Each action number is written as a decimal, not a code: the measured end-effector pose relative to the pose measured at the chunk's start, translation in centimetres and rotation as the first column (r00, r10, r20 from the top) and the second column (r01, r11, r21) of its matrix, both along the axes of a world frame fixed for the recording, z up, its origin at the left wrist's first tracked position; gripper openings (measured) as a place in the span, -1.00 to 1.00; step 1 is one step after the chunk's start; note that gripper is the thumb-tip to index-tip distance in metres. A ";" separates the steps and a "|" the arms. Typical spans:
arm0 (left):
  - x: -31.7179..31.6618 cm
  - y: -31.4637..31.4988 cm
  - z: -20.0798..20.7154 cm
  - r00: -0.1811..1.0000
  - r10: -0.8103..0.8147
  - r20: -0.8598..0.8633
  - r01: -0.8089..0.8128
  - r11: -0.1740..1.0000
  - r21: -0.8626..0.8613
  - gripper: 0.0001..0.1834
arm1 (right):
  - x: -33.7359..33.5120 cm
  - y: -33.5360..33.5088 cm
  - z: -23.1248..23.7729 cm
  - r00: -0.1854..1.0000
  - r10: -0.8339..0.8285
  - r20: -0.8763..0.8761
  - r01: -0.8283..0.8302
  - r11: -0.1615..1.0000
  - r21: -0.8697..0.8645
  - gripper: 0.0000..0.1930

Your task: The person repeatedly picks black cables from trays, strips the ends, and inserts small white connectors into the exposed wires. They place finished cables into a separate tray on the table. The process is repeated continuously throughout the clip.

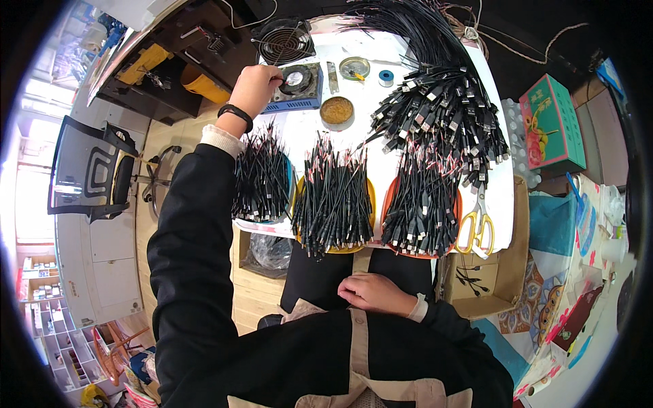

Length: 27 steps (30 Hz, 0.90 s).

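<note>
My left hand reaches to the far left of the white table. Its fingertips are pinched together at the top of a blue box with a round black part and a pale disc in it. Whatever sits between those fingertips is too small to make out. My right hand rests on my lap, fingers curled, and I see nothing in it. Closest to my lap are bundles of black cables with stripped red and white ends: one at the left, one on a yellow tray, one on an orange tray.
A large heap of black USB cables covers the table's right side, with yellow-handled scissors below it. A round tin, a solder spool, a dish and a black fan stand farther back. An open cardboard box is at right.
</note>
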State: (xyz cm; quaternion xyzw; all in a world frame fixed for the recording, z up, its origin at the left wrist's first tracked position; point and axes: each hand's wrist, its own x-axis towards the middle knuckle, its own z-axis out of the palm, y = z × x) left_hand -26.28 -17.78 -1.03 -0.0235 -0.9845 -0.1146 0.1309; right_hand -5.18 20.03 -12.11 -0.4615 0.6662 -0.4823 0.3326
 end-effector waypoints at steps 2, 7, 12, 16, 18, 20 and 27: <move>-0.2 -0.2 -0.1 1.000 -0.001 0.016 0.001 1.000 -0.014 -0.91 | 0.0 -0.1 -0.2 1.000 -0.010 -0.005 0.009 1.000 -0.024 -0.84; -0.9 -0.7 0.1 0.998 -0.057 0.023 0.058 0.997 -0.058 -0.90 | -0.1 -0.1 -0.5 1.000 0.001 0.004 -0.001 0.999 -0.044 -0.84; -1.6 -0.9 0.0 0.996 -0.056 0.062 0.062 0.994 -0.089 -0.90 | -0.2 -0.1 -0.6 1.000 0.010 0.015 -0.010 0.999 -0.036 -0.84; -2.0 -0.8 -0.4 0.997 -0.035 0.067 0.045 0.986 -0.158 -0.89 | -0.2 -0.1 -0.5 1.000 0.006 0.020 -0.005 0.999 -0.042 -0.85; -1.8 -0.5 -0.2 0.998 -0.047 0.046 0.054 0.984 -0.168 -0.89 | 0.0 0.0 -0.4 1.000 0.001 0.030 0.000 1.000 -0.030 -0.84; -1.0 0.1 0.6 0.998 -0.061 0.006 0.061 0.990 -0.125 -0.88 | 0.2 0.1 -0.4 1.000 -0.015 0.014 0.016 1.000 -0.027 -0.85; 9.6 5.7 7.2 0.950 -0.022 -0.312 0.112 0.955 0.275 -0.87 | 0.7 0.4 1.2 1.000 -0.015 -0.025 0.016 1.000 0.015 -0.84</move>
